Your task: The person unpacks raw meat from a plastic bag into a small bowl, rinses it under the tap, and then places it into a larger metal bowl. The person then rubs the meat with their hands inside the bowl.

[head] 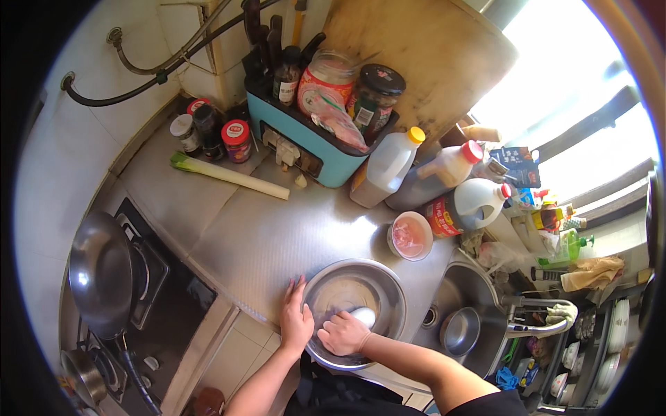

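Note:
A wide stainless steel basin stands at the counter's front edge, left of the sink. My left hand rests against its left rim with the fingers spread. Inside the basin, the curled fingers of my right hand are beside a smooth white rounded object; its kind cannot be told, and whether the fingers grip it is hidden. A small bowl with pinkish contents sits behind the basin. A length of leek lies farther back on the steel counter.
To the left, a wok and a steel pot stand on the gas hob. The sink at right holds a metal bowl. Large plastic bottles, jars and a blue knife holder line the back.

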Motion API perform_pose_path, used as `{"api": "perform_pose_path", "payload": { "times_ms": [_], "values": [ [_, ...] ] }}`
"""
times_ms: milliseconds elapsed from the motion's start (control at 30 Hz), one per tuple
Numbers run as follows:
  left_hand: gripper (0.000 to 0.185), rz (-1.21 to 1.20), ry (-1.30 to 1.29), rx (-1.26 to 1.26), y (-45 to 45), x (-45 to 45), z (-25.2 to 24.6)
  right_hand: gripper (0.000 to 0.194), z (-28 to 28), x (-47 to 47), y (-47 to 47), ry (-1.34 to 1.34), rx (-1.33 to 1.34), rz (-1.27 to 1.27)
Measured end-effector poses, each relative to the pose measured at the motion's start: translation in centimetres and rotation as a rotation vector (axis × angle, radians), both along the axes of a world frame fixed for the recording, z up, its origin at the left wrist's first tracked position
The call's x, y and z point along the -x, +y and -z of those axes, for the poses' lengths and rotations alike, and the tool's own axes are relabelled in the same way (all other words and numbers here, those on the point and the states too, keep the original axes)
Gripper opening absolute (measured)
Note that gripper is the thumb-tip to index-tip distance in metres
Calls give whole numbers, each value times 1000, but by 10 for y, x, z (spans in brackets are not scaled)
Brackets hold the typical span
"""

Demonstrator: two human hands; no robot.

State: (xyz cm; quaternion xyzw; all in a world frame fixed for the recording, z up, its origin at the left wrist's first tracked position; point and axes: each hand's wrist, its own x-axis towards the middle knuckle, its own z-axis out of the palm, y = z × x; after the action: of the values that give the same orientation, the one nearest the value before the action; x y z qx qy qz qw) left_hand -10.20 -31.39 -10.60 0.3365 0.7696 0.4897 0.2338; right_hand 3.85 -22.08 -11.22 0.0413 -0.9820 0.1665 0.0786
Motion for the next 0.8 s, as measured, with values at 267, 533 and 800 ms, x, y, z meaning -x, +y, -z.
{"api": "perform_pose_path", "payload": {
  "times_ms": [267,533,800],
  "values": [
    [57,0,31,-49,-3,-1,13,17,21,50,5,-129,55,305],
    [61,-17,77,9,-2,5,16,20,1,34,2,-382,82,193],
    [65,-65,37,24,0,-5,14,36,-61,-12,2,-657,-258,-101]
  ]
}}
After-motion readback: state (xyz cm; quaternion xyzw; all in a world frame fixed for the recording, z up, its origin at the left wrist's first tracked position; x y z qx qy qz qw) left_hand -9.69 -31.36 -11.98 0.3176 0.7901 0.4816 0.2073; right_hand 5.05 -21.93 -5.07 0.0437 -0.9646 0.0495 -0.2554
